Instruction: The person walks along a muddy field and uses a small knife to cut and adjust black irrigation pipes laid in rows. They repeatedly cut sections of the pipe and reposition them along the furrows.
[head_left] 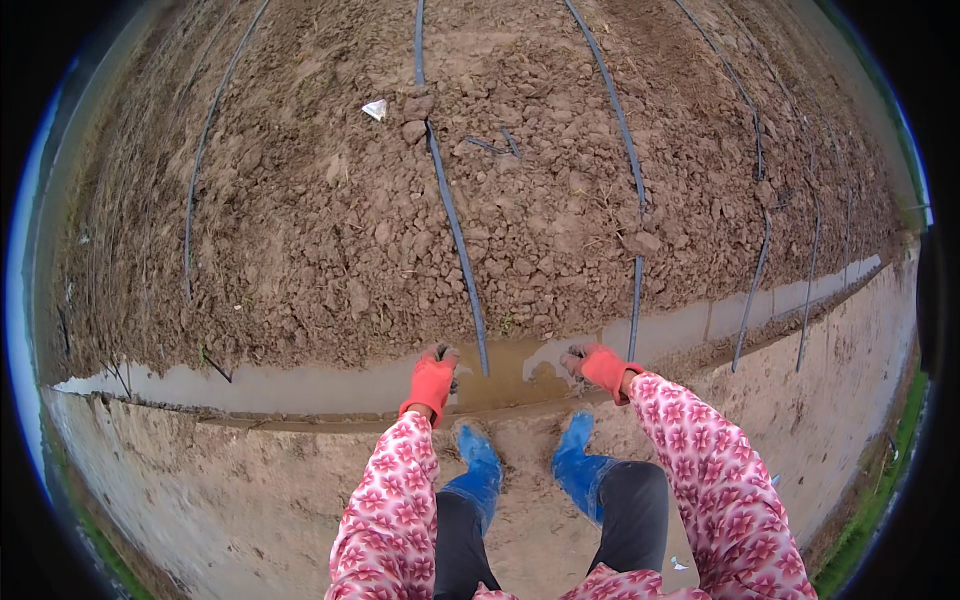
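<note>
My left hand, in an orange-red glove with a muddy grey palm side, hovers over a shallow water channel. Its fingers are loosely bent and apart, with nothing seen in them. Just right of it, the loose end of a dark drip hose reaches over the muddy water, touched by neither hand. My right hand, gloved alike, is across the gap with half-curled fingers; no held thing shows. Nearest to it, on its right, another drip hose comes down to the channel.
Cloddy brown soil stretches ahead, crossed by several more hoses. Short hose scraps and a white scrap lie on it. My blue boots stand on a pale dirt bank along the channel. Green grass edges the right.
</note>
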